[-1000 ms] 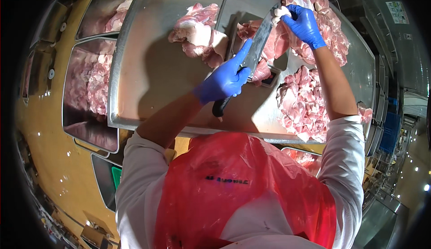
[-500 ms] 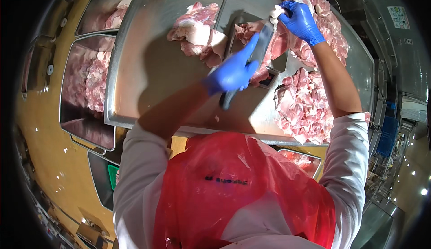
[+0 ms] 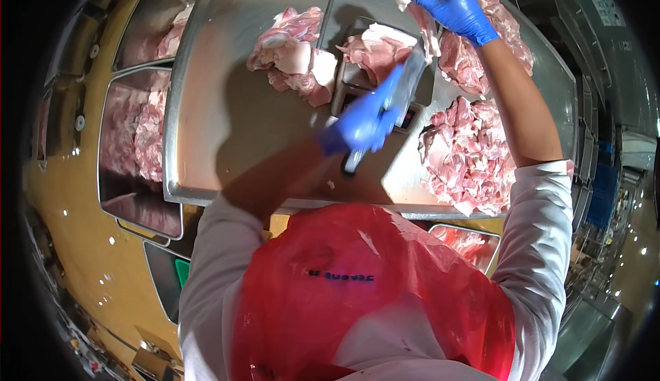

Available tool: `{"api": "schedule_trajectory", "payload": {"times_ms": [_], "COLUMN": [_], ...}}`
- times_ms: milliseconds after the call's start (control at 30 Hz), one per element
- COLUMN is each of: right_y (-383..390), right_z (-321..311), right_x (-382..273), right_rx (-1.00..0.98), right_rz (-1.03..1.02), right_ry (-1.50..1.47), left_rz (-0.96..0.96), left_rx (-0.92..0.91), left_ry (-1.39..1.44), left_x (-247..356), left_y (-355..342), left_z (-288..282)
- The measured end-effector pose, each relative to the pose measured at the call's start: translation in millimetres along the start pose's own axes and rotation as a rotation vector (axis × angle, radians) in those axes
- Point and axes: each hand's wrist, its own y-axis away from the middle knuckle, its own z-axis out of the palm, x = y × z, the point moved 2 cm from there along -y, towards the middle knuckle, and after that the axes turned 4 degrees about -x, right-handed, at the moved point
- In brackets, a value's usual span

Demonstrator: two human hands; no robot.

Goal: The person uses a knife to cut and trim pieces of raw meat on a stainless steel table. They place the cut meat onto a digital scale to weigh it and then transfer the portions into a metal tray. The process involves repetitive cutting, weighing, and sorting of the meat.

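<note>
Blue-gloved, my left hand (image 3: 364,121) is closed around the dark handle of a knife (image 3: 411,79); motion smears the blade, which points away and to the right. My right hand (image 3: 450,8), also gloved, pinches a narrow strip of raw meat with a pale knobby end, like a leg bone (image 3: 427,32). The strip hangs down near the knife's tip. Left of it, a piece of raw meat with white skin (image 3: 378,50) lies on a small steel scale (image 3: 355,75), partly hidden by my left hand and the knife.
On the steel table (image 3: 265,147), more skin-on meat (image 3: 292,54) lies left of the scale. A heap of trimmed meat (image 3: 467,154) sits near right, and a larger pile (image 3: 462,65) beyond it. Steel tubs with meat (image 3: 137,213) stand along the left edge. A thin rod (image 3: 333,3) rises behind the scale.
My right hand has moved up and slightly left, lifting the bony strip away from the meat now lying on the scale. My left hand and the knife have shifted slightly right and nearer.
</note>
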Motion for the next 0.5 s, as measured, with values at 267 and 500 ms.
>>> {"api": "schedule_trajectory", "payload": {"times_ms": [267,500], "right_y": [13.2,93.8], "right_z": [-21.2,13.6], "right_x": [-65.9,-110.8], "right_rx": [0.267,-0.101], "right_rz": [-0.340,-0.227], "right_ry": [-0.477,-0.424], "left_rz": [-0.127,-0.168], "left_rx": [-0.130,0.044], "left_ry": [-0.212,-0.151], "left_x": [-15.1,-24.2], "left_y": [-19.2,49.4], "left_z": [49.7,-3.5]}}
